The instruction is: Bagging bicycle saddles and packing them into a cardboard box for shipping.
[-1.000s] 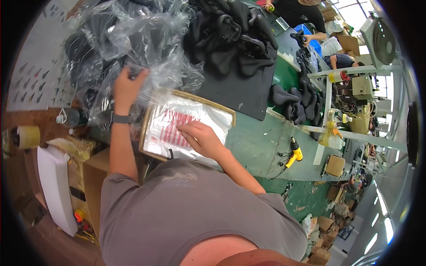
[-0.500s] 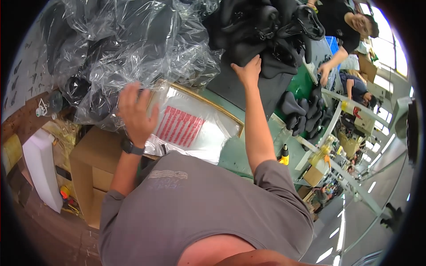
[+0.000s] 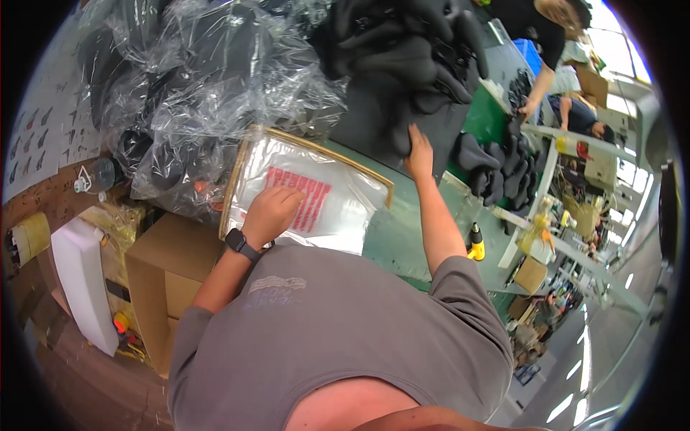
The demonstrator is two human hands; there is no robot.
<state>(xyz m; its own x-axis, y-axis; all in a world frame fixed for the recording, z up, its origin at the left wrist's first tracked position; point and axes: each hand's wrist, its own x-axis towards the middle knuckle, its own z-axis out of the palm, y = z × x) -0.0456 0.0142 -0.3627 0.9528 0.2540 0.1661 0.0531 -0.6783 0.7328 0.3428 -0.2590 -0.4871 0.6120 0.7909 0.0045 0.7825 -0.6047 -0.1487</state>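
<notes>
1. Our left hand [image 3: 269,214] presses flat – fingers curled – on the clear bag [image 3: 316,197].
2. Our right hand [image 3: 419,152] grips the dark fabric [image 3: 402,108] ahead.
3. Tugging hard could topple the pile beyond – or slide the bag away.

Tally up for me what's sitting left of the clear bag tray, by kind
Brown cardboard box: 1
White foam block: 1
Roll of tape: 1
Total: 3
The left hand rests on the tray's clear bags.
</notes>
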